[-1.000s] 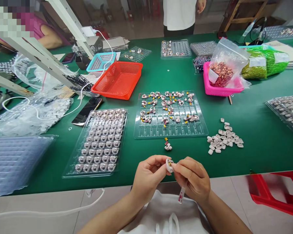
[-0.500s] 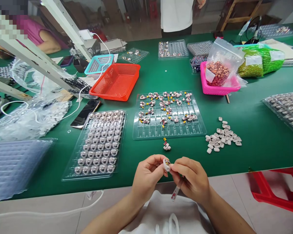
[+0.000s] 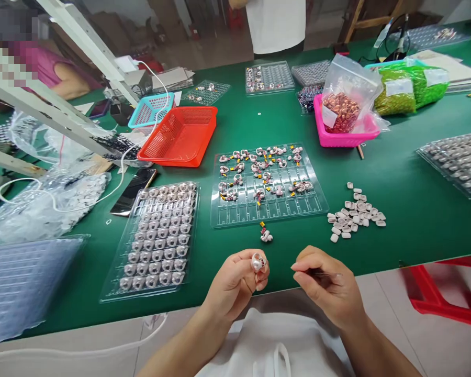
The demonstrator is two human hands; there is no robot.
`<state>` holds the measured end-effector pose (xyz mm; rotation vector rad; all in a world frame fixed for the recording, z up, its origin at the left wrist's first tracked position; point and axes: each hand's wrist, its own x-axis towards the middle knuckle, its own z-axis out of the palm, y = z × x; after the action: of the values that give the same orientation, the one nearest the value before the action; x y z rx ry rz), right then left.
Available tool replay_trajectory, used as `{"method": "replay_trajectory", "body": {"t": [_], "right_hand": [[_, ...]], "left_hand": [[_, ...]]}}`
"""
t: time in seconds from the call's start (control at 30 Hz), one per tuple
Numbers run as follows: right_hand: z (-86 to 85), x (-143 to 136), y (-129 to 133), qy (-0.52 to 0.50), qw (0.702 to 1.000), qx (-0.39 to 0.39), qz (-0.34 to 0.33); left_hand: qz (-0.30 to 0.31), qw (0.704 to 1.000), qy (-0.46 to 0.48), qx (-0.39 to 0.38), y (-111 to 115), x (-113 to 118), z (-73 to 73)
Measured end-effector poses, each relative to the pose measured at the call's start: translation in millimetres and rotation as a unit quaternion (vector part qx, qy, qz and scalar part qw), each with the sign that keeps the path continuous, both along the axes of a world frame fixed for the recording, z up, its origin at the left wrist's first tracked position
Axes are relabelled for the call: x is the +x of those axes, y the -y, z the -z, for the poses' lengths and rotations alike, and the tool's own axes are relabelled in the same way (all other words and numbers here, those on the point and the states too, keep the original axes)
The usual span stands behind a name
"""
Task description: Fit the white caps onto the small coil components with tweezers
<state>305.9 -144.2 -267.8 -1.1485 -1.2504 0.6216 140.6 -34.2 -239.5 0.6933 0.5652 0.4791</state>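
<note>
My left hand (image 3: 237, 283) pinches a small pearly earbud shell (image 3: 257, 263) between thumb and forefinger, with dark and reddish bits showing at its right side. To its right, apart from the shell, my right hand (image 3: 329, 285) is curled, thumb and forefinger close together. A thin grey edge of what look like tweezers (image 3: 333, 274) lies across its palm, mostly hidden. On the green table ahead sits a small wired earbud assembly (image 3: 266, 235) with a yellow tab. Beyond it a clear tray (image 3: 270, 214) carries several similar assemblies. Loose pale oval caps (image 3: 355, 217) lie in a pile at right.
A tray of pearly shells (image 3: 157, 241) stands at left, near a phone (image 3: 133, 192) and stacked clear trays (image 3: 23, 283). Farther back are a red basket (image 3: 178, 141) and a pink basket (image 3: 347, 139) holding a bag. A red stool (image 3: 447, 293) is at lower right.
My hands have parted: the right has moved away to the right from the earbud shell, which stays in my left hand and is now turned. The tweezers-like strip no longer hangs below my right hand.
</note>
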Motion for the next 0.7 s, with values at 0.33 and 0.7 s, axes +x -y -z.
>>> {"method": "replay_trajectory", "body": {"t": [0.33,0.7], "right_hand": [[-14.5,89.8,51.6,0.181,0.918,-0.175,0.306],[17.0,126.3,14.3,0.357,0.859,-0.158,0.333]], "left_hand": [[-0.024,0.985,-0.134,0.107,-5.8,-2.2,1.4],[-0.016,0.993,-0.088,0.083,0.5,28.1,11.3]]}}
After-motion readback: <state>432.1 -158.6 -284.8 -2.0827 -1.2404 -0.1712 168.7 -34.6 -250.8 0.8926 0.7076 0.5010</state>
